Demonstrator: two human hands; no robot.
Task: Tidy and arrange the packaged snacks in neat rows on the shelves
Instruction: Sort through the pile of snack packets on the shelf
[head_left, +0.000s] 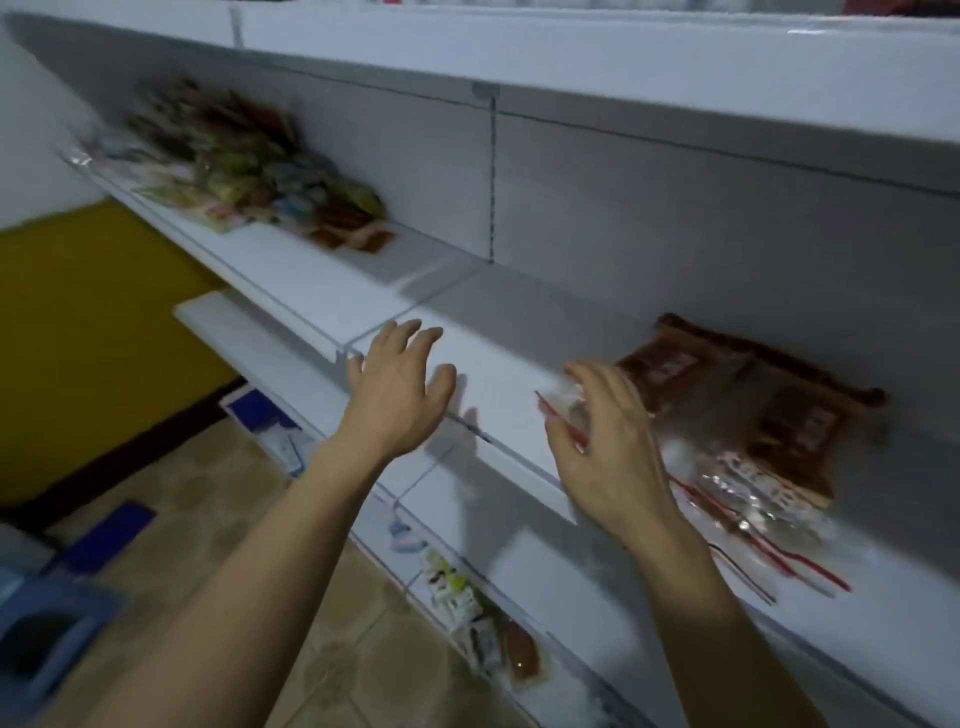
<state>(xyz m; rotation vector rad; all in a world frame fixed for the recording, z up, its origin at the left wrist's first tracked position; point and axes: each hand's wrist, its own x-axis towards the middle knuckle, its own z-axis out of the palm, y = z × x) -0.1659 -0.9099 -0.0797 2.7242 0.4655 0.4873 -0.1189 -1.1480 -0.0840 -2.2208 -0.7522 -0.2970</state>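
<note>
A white shelf (498, 364) runs from upper left to lower right. On its right part lie several brown and clear snack packets (737, 415) with red edges. My right hand (602, 447) rests at their left edge, its fingers curled over a clear packet (571, 405). Over the shelf's front lip my left hand (400, 384) hovers, fingers spread and holding nothing. Farther left on the same shelf sits a blurred heap of mixed snack packets (249, 171).
An upper shelf (571, 57) overhangs the working shelf. A lower shelf (519, 597) holds a few small packets (467, 608). Below left are a tiled floor (208, 519), a yellow wall (93, 322) and a blue plastic stool (47, 629).
</note>
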